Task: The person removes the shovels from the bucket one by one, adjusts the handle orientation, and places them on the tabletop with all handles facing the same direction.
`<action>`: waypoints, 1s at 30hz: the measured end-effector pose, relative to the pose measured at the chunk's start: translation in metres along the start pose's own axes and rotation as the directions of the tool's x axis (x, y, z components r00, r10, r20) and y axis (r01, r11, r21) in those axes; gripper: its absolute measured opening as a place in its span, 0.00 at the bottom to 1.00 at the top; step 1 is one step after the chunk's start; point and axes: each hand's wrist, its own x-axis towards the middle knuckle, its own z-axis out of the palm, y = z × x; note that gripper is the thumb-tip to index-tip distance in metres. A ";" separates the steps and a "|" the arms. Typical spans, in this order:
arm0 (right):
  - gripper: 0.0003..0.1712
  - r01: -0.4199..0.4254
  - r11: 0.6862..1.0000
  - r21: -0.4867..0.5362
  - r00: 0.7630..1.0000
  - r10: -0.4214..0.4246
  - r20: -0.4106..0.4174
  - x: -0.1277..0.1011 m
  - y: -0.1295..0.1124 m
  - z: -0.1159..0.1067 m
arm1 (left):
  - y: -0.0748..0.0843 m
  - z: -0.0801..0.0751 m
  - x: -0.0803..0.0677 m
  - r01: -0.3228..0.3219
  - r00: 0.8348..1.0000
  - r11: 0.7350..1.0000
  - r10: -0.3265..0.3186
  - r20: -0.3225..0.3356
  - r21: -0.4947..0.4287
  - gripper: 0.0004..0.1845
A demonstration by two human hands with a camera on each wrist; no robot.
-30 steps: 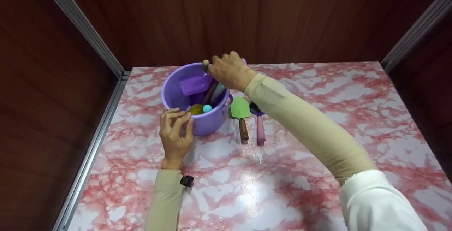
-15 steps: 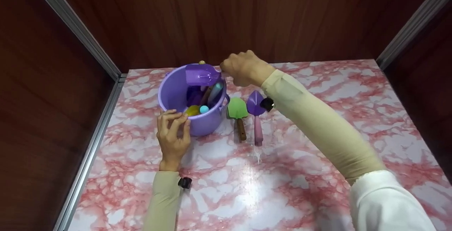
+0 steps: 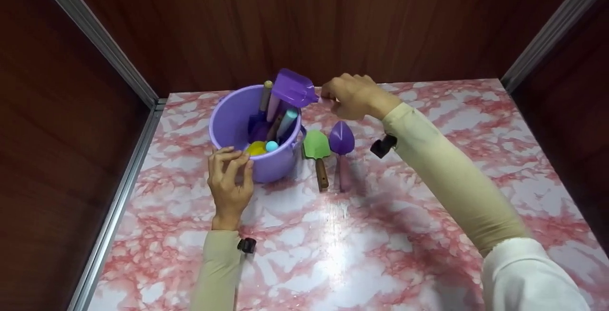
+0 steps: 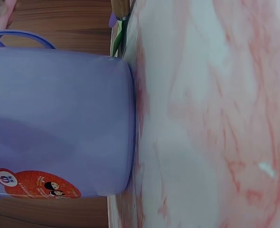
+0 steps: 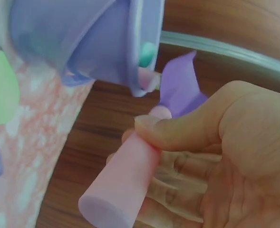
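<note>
the right hand (image 3: 354,96) pinches the pink handle of the purple scoop (image 3: 292,88), thumb and fingers curled round it, blade held above the rim of the purple bucket (image 3: 233,121) in the upper centre of the frame. the left hand (image 3: 229,178) grips the bucket's near rim. judged progress: the green trowel (image 3: 317,148) and purple trowel (image 3: 342,142) already lie on the marble table (image 3: 428,197) just right of the bucket; several tools remain standing inside it.
</note>
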 end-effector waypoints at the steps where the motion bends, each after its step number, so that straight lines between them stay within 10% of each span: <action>1: 0.07 -0.009 1.000 0.027 1.000 0.009 -0.004 -0.001 0.003 0.002 | 0.000 0.000 0.000 0.001 1.000 1.000 -0.001 -0.003 0.002 0.11; 10: 0.12 -0.032 0.927 0.375 0.999 0.046 -0.028 -0.012 0.027 0.028 | -0.002 0.001 0.001 -0.004 1.000 1.000 0.004 0.008 0.001 0.10; 30: 0.17 -0.066 0.825 0.561 0.958 0.209 -0.195 -0.034 0.049 0.085 | 0.001 -0.001 0.001 0.004 1.000 1.000 -0.004 -0.004 -0.021 0.05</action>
